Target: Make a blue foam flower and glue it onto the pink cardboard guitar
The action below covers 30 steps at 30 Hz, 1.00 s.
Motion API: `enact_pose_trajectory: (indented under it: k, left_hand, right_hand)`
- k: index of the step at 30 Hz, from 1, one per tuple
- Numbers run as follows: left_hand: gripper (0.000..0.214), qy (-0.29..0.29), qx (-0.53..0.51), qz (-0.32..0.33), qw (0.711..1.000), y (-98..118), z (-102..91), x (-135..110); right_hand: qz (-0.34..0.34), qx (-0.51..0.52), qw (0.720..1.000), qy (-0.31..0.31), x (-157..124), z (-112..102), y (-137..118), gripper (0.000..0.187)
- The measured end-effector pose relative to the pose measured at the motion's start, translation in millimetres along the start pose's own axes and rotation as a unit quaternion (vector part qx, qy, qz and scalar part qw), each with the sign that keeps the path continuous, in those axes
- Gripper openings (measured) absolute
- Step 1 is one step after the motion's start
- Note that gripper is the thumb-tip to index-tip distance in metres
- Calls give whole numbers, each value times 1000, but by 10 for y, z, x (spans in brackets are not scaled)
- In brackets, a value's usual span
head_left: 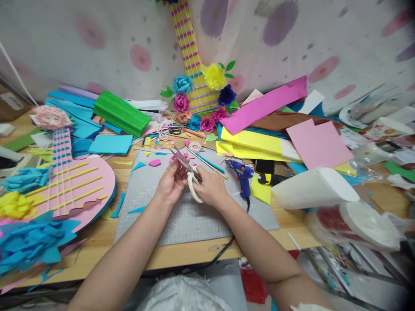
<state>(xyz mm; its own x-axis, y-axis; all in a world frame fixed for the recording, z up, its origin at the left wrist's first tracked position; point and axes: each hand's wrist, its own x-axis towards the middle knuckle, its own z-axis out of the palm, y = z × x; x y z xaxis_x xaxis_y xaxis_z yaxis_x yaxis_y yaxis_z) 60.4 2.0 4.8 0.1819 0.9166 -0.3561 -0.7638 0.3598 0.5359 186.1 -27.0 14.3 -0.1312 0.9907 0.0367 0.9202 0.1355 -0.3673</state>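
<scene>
My right hand point(210, 186) is closed round the white handles of a pair of scissors point(193, 190). The scissors' metal blades point up and to the left, slightly apart, across the fingertips of my left hand point(169, 183). That hand is pinched, and a bit of pink paper point(171, 159) shows at its fingertips, partly hidden by fingers and blades. Both hands are above a grey cutting mat point(194, 229). Loose pink paper pieces point(154, 163) and blue paper scraps point(136, 210) lie on the mat around them.
A blue glue gun point(241, 175) with a black cord lies right of my hands. A pink paper guitar point(94, 177) with paper flowers fills the left. Behind stands a yellow guitar point(194, 82). Folded paper point(121, 113) and a white roll point(311, 190) crowd the wooden table.
</scene>
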Motion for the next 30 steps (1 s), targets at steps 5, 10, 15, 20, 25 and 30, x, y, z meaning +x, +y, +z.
enact_pose_trajectory:
  k: [5, 10, 15, 20, 25, 30]
  left_hand:
    - [6, -9, -26, -5, 1000, 30, 26, -27]
    - [6, -8, -23, 13, 1000, 40, 32, -27]
    - [4, 6, -1, 41, 999, 53, 33, -26]
    - [7, 0, 12, 63, 998, 66, 11, -17]
    - [12, 2, 15, 83, 996, 65, -23, 5]
    - [20, 17, 43, 112, 993, 90, -39, 12]
  right_hand:
    - [-3, 7, 1000, 9, -7, -7, -3, 35]
    - [-5, 13, 1000, 14, -13, -12, -1, 35]
    - [-6, 18, 1000, 23, -6, -9, 17, 36]
    - [0, 18, 999, 26, -3, -3, 23, 40]
    - [-3, 21, 999, 25, 0, -11, 34, 40]
    - [-8, 39, 999, 24, 3, -17, 57, 39]
